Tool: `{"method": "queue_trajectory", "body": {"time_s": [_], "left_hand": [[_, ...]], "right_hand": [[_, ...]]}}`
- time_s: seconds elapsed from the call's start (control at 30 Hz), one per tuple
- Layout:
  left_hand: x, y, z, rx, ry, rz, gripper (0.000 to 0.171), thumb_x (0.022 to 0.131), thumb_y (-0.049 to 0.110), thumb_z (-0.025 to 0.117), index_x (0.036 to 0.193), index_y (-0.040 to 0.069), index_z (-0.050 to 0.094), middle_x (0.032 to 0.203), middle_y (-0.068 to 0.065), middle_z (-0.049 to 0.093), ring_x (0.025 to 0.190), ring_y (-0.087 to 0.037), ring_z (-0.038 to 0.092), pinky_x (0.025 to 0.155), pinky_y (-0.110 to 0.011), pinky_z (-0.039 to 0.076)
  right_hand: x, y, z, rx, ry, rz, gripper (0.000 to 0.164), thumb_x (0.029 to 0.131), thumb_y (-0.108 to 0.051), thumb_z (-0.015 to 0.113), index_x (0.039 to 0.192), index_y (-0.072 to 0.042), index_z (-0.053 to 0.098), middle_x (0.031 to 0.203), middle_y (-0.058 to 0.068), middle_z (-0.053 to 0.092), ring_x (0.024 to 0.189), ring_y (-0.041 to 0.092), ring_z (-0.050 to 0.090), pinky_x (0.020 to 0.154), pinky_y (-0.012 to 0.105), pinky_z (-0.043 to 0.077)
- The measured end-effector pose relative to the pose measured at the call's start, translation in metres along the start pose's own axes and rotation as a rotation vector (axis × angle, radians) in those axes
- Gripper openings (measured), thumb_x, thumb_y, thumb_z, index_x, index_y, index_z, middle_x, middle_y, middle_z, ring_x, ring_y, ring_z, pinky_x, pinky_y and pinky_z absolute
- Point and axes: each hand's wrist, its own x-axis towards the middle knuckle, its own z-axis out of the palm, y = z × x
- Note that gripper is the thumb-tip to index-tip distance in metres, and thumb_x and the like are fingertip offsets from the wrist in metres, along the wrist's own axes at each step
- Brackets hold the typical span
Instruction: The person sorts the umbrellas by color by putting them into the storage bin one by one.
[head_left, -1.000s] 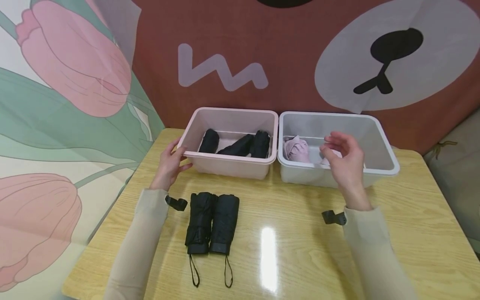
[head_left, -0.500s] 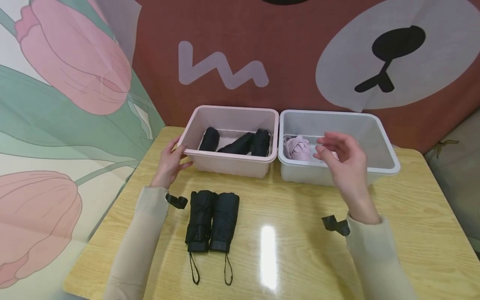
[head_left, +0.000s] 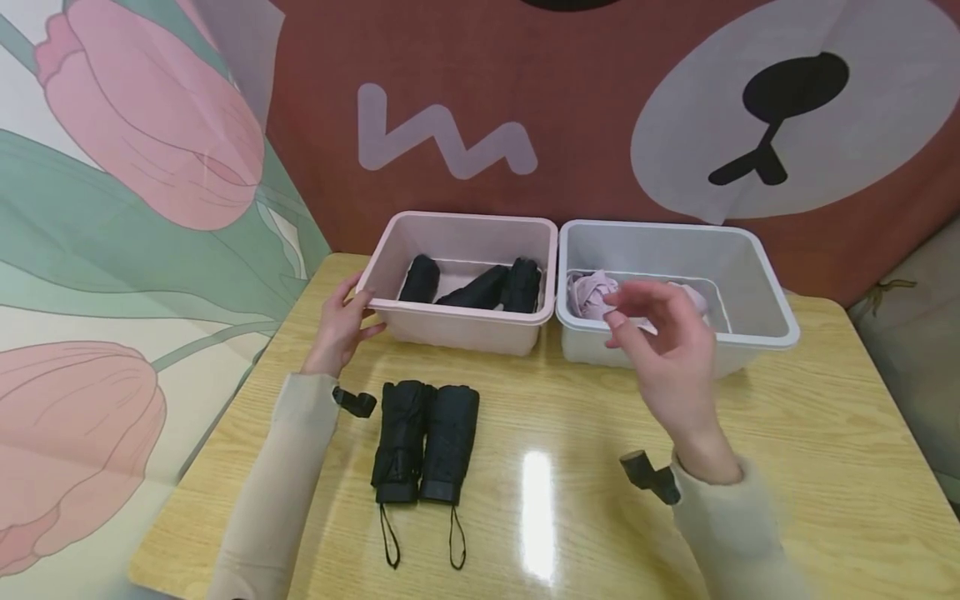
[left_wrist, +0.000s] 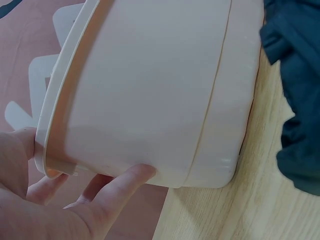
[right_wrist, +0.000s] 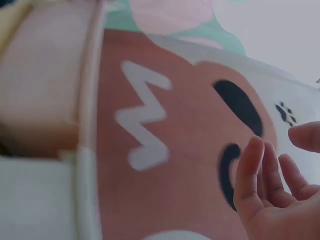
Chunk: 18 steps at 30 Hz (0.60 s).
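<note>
My left hand [head_left: 339, 329] grips the left front corner of a pink plastic bin [head_left: 461, 335]. The left wrist view shows the thumb at the rim and a finger against the bin's outer wall [left_wrist: 140, 95]. Over the front edge of the pale grey bin [head_left: 750, 340] hovers my right hand [head_left: 671, 371], fingers loosely bent and holding nothing. Behind it lie a crumpled light-purple cloth bundle [head_left: 588, 296] and a second one [head_left: 693, 297], partly hidden by the hand. Two folded black umbrellas [head_left: 401, 442] with wrist loops lie side by side on the table.
Inside the pink bin are three black rolled items, one at the left [head_left: 420, 279], one slanting [head_left: 474, 289] and one at the right [head_left: 522, 285]. The bins stand side by side on the wooden table [head_left: 570, 450], against a printed wall hanging [head_left: 465, 50].
My right hand has drawn back out from above the grey bin, toward me and to the left, showing more of the second purple bundle. The left hand keeps its place on the pink bin.
</note>
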Motion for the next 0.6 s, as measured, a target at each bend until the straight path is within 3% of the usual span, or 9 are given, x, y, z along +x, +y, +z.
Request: {"method": "queue_trajectory", "body": {"time_s": [0.2, 0.37, 0.6], "left_hand": [[-0.001, 0.001, 0.0, -0.017, -0.009, 0.003, 0.054, 0.1, 0.029, 0.047, 0.151, 0.031, 0.03, 0.153, -0.009, 0.037, 0.126, -0.028, 0.047, 0.101, -0.051, 0.047], [-0.001, 0.001, 0.001, -0.008, -0.007, -0.001, 0.054, 0.1, 0.029, 0.047, 0.151, 0.032, 0.03, 0.153, -0.009, 0.037, 0.126, -0.028, 0.047, 0.101, -0.051, 0.047], [-0.001, 0.0, 0.0, -0.013, -0.005, 0.007, 0.053, 0.1, 0.028, 0.046, 0.151, 0.031, 0.031, 0.153, -0.01, 0.036, 0.126, -0.028, 0.047, 0.101, -0.052, 0.046]], "right_hand": [[-0.02, 0.034, 0.022, -0.195, -0.1, 0.214, 0.03, 0.088, 0.009, 0.058, 0.117, 0.003, 0.056, 0.108, 0.014, 0.063, 0.091, 0.009, 0.058, 0.066, 0.02, 0.055], [-0.038, 0.066, 0.044, -0.355, -0.236, 0.348, 0.032, 0.088, -0.003, 0.064, 0.119, -0.004, 0.059, 0.115, 0.012, 0.064, 0.097, 0.018, 0.059, 0.072, 0.024, 0.055], [-0.07, 0.096, 0.083, -0.545, -0.451, 0.366, 0.038, 0.087, -0.013, 0.068, 0.122, -0.003, 0.059, 0.12, 0.012, 0.057, 0.101, 0.028, 0.058, 0.075, 0.031, 0.056]]}}
